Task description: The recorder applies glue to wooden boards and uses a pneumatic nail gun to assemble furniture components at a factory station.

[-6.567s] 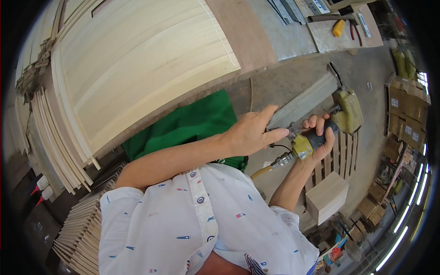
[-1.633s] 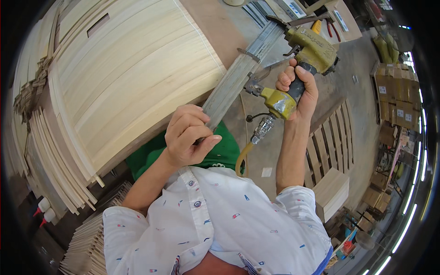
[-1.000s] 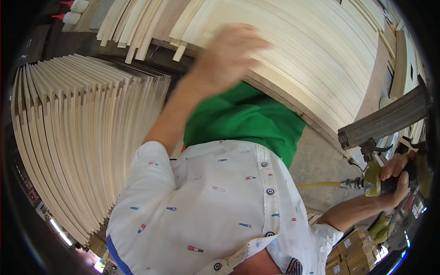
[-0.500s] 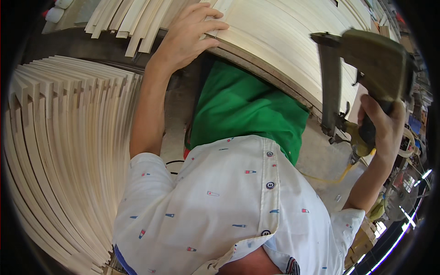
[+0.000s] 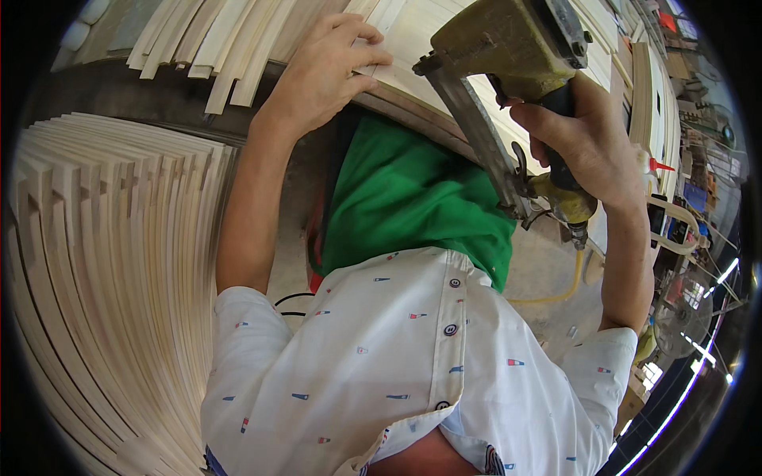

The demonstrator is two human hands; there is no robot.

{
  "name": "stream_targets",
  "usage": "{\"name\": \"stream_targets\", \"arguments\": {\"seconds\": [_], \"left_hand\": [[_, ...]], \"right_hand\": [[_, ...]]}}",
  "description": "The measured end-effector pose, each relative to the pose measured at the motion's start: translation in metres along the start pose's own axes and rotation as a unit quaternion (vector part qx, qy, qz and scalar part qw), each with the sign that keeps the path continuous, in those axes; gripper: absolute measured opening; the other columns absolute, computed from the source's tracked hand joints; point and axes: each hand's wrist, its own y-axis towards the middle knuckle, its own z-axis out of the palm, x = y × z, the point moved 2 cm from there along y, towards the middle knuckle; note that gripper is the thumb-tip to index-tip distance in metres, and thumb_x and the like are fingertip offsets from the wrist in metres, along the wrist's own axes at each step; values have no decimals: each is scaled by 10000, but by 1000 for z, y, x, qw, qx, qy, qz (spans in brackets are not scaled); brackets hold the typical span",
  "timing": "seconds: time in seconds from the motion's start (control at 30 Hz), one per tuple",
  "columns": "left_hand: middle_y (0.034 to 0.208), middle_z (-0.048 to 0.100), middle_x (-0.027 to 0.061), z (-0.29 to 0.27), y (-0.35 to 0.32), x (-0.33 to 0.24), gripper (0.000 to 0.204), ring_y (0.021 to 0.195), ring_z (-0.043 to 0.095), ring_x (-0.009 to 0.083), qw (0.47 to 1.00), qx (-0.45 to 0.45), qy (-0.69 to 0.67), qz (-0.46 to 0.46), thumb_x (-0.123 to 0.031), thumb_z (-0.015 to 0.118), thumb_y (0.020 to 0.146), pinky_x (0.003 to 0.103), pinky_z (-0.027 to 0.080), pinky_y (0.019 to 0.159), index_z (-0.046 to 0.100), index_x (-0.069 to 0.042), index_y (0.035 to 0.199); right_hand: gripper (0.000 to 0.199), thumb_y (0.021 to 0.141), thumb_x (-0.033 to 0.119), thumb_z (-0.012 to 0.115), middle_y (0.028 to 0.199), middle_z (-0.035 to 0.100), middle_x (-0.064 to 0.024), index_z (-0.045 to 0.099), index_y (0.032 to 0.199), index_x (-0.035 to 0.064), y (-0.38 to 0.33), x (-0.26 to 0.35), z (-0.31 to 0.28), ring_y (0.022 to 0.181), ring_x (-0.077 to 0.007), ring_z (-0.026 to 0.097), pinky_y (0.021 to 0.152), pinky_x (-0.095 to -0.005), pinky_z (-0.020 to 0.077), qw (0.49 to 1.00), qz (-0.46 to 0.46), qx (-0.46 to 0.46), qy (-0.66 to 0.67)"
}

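My left hand (image 5: pixel 321 75) rests at the near edge of a pale wooden panel (image 5: pixel 402 41) on the workbench. Its fingers are spread, with the tips on the wood near a joint. In my right hand (image 5: pixel 594 143) is a worn yellow-green nail gun (image 5: pixel 512 49), gripped by its dark handle. The gun is tilted above the panel, its nose towards the far left and its long magazine slanting back towards me. A yellow air hose (image 5: pixel 575 279) hangs from its handle end. Part of the panel is hidden behind the gun.
Loose wooden slats (image 5: pixel 226 44) overhang the bench edge at the far left. A tall row of wooden frame pieces (image 5: pixel 119 270) stands on my left. Beyond my right wrist lies a red-tipped bottle (image 5: pixel 657 165). A fan (image 5: pixel 684 305) stands at the right.
My right hand has brought the nail gun leftward and farther over the panel, closer to my left hand. The left hand stays at nearly the same spot on the panel edge.
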Motion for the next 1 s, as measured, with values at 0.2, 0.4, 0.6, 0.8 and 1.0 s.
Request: {"name": "stream_targets", "arguments": {"seconds": [0.2,0.4,0.6,0.8,1.0], "left_hand": [[1143,589,72,0,0,0,242,1202,452,281,999,-33,5,23,-77,696,726,387,393,1013,700,-69,968],[1173,584,54,-3,1,-5,310,1256,418,288,1000,13,1,-28,-60,710,710,399,374,1030,698,-94,1017],[1203,577,46,-2,9,-9,346,1273,407,278,998,25,-25,-52,-61,735,679,403,371,1033,703,-101,1021],[1164,596,31,-5,7,-2,339,1252,414,272,997,-5,-10,-77,-91,769,649,396,382,1015,720,-126,982],[1173,590,16,2,19,9,349,1249,406,272,998,10,-24,-60,-69,758,666,386,386,1020,725,-137,1006]], "right_hand": [[282,799,170,653,622,562,-40,565,953,-49,3,-2,5,521,-94,535,484,-255,418,1000,23,-8,3],[266,781,162,675,630,574,-40,576,912,-48,-19,-33,-19,531,-94,536,494,-256,417,992,112,-62,5],[253,754,127,685,630,581,-38,583,903,-50,-50,-66,-38,522,-85,525,492,-243,404,966,207,-133,76],[195,728,144,704,582,574,-20,628,756,-34,-58,-71,-42,512,-73,520,479,-233,391,955,239,-165,55],[179,745,116,716,577,581,-25,642,771,-45,-63,-81,-39,508,-78,515,487,-230,389,948,239,-179,113]]}}
